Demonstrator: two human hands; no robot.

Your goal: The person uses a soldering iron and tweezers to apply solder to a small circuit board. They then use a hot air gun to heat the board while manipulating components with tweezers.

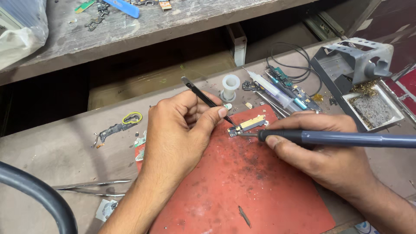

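Note:
My left hand [180, 130] grips black tweezers [203, 97], whose tips press down on a small circuit board [247, 125] lying on a red mat [242, 182]. My right hand [320, 151] holds a grey-blue soldering iron [346, 138] like a pen. Its metal tip touches the board's lower edge. The board is narrow, with gold-coloured patches.
A grey soldering iron stand [355, 65] with a tray of brass wool sits at right. Near it lie a syringe [271, 89], another circuit board [292, 89], black wire and a white spool [229, 86]. Metal tweezers [93, 187] and small parts lie at left. A thick black cable [39, 193] curves at lower left.

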